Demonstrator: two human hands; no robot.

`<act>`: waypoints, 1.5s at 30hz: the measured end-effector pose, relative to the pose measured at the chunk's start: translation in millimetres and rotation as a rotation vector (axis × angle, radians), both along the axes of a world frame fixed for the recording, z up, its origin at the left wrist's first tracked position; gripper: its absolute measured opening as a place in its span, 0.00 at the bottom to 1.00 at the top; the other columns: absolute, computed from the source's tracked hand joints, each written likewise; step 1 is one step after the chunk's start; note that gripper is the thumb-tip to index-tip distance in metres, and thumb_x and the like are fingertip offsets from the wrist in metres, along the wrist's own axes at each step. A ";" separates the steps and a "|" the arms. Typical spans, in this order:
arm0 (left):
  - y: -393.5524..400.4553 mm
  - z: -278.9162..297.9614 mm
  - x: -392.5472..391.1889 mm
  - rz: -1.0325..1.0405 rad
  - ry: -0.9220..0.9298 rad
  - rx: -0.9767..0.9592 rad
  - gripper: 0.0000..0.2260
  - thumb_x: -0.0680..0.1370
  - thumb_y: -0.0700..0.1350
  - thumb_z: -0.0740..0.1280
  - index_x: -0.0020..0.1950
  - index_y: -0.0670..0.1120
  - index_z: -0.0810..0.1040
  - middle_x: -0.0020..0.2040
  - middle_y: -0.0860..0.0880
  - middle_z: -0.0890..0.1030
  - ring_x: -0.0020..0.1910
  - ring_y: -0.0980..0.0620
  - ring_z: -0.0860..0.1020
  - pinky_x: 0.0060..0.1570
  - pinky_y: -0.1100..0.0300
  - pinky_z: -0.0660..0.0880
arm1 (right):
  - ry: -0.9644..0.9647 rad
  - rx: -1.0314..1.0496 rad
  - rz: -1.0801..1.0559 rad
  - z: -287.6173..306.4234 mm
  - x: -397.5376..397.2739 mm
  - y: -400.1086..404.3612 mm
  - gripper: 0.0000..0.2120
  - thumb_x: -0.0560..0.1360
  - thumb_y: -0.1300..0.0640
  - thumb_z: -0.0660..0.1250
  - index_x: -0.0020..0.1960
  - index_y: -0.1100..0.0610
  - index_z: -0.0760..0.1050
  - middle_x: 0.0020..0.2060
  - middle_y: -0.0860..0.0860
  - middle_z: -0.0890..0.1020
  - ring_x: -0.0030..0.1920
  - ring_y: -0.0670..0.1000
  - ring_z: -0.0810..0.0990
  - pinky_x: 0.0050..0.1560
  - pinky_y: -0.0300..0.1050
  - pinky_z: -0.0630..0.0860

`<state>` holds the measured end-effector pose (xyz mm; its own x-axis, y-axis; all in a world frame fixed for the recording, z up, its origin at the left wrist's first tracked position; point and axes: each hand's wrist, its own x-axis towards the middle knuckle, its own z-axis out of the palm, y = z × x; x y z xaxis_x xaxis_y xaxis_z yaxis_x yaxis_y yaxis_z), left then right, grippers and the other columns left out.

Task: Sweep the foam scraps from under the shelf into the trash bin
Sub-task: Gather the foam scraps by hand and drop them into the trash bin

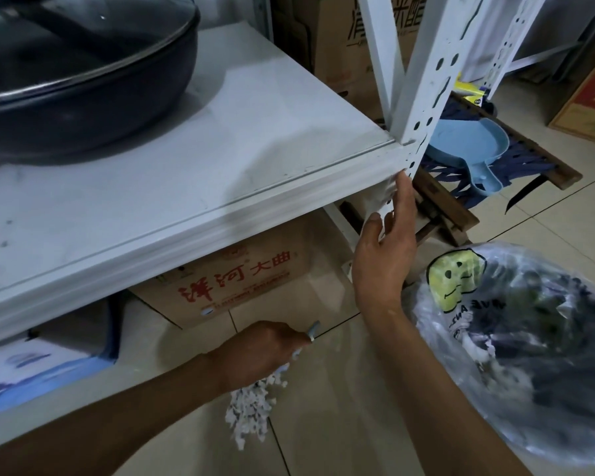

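A pile of white foam scraps lies on the tile floor in front of the white metal shelf. My left hand hovers just above the pile, shut on a small light-blue brush handle. My right hand rests with fingers spread against the shelf's white corner post. At the right stands the trash bin, lined with a clear plastic bag that bears a yellow smiley print; some white scraps lie inside it.
A dark lidded wok sits on the shelf. A cardboard box with red characters stands under it, a blue-white package at the left. A blue dustpan lies on a folding wooden stool behind the post.
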<state>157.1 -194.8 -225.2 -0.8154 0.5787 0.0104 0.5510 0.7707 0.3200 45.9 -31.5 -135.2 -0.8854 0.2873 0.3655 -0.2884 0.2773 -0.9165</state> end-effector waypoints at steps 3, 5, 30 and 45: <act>0.0 5.3 8.6 0.292 -0.166 0.325 0.09 0.75 0.42 0.68 0.55 0.49 0.77 0.41 0.51 0.83 0.38 0.60 0.79 0.39 0.72 0.71 | -0.043 -0.025 0.041 -5.5 19.0 -4.6 0.26 0.79 0.66 0.57 0.75 0.52 0.60 0.74 0.48 0.66 0.75 0.44 0.62 0.75 0.47 0.64; -1.3 4.8 11.5 0.447 -0.177 0.401 0.08 0.76 0.41 0.68 0.55 0.49 0.77 0.44 0.50 0.84 0.41 0.58 0.81 0.43 0.68 0.76 | -0.105 -0.033 0.113 -17.1 40.2 -7.1 0.24 0.80 0.64 0.58 0.74 0.50 0.62 0.71 0.46 0.69 0.72 0.43 0.67 0.72 0.47 0.68; 36.4 27.3 78.8 0.719 -0.002 0.540 0.18 0.77 0.43 0.70 0.67 0.51 0.74 0.58 0.54 0.83 0.56 0.60 0.81 0.56 0.77 0.71 | -0.186 0.578 0.392 -96.7 145.4 -26.2 0.15 0.69 0.69 0.68 0.53 0.57 0.79 0.42 0.52 0.83 0.39 0.50 0.82 0.39 0.37 0.76; -17.4 -77.1 171.2 1.193 -0.176 0.403 0.21 0.74 0.35 0.68 0.66 0.46 0.73 0.62 0.46 0.79 0.56 0.47 0.80 0.55 0.54 0.79 | -0.145 1.026 0.538 -122.9 129.4 -20.4 0.24 0.70 0.64 0.68 0.64 0.48 0.76 0.44 0.54 0.82 0.34 0.52 0.82 0.36 0.43 0.82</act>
<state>328.3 -212.2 -302.3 -0.8343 -0.5314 -0.1466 -0.4882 0.5888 0.6442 175.3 -51.9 -258.1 -0.8555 -0.5092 0.0939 -0.5052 0.7812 -0.3669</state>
